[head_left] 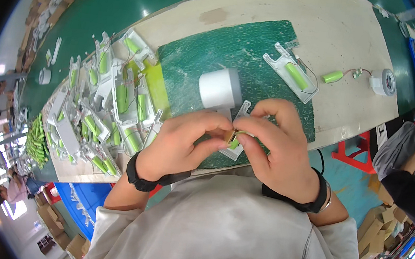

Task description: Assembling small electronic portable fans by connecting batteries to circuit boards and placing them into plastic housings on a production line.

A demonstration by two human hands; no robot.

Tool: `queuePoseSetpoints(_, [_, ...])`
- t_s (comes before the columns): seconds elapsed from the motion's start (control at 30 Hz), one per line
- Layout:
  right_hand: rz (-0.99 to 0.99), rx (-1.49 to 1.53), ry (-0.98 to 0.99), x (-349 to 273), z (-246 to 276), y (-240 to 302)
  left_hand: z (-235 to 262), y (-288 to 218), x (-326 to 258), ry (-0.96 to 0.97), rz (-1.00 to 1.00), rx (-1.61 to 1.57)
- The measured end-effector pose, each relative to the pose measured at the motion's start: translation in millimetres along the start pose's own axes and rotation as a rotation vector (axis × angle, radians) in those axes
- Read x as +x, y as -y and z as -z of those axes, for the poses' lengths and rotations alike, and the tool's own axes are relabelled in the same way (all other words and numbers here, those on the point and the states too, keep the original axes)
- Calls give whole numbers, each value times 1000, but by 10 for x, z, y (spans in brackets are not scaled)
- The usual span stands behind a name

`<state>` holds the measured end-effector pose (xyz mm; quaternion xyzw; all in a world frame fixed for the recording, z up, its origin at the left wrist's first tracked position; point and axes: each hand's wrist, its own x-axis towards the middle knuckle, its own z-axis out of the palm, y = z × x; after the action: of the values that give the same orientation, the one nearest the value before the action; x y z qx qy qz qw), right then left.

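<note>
I see my left hand [178, 144] and right hand [279, 142] pinching a small tan-wrapped green battery [232, 138] between fingertips, raised close over the near edge of the green mat [226, 50] for fine work.

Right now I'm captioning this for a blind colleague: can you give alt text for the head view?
Two hands, left hand and right hand, meet over a green mat, pinching a small tan piece against a white plastic tray with a green cell. A white tape roll stands just beyond; a heap of similar trays lies to the left.
</note>
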<state>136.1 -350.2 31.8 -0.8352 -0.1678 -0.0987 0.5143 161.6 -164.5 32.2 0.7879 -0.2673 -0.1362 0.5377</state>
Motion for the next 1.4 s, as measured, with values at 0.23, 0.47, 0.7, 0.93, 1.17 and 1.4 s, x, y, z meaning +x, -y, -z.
queuePoseSetpoints(0.23, [-158, 173, -97, -4, 180, -379, 266, -85, -46, -14, 2, -214])
queuePoseSetpoints(0.47, [-810, 1351, 455, -107, -118, -286, 329, -232, -170, -309, -225, -686])
queuePoseSetpoints(0.7, [-656, 1686, 593, 61, -320, -258, 240, -289, -224, -428, -107, -846])
queuePoseSetpoints(0.93, [-686, 1623, 431, 101, -299, -166, 265, -303, -195, -607, -59, -802])
queuePoseSetpoints(1.17, [-266, 802, 7, 95, 84, 137, 242, -381, -227, -741, -27, -683])
queuePoseSetpoints(1.4, [625, 283, -331, 83, 9, 447, 318, -531, -423, -486, -462, -1027])
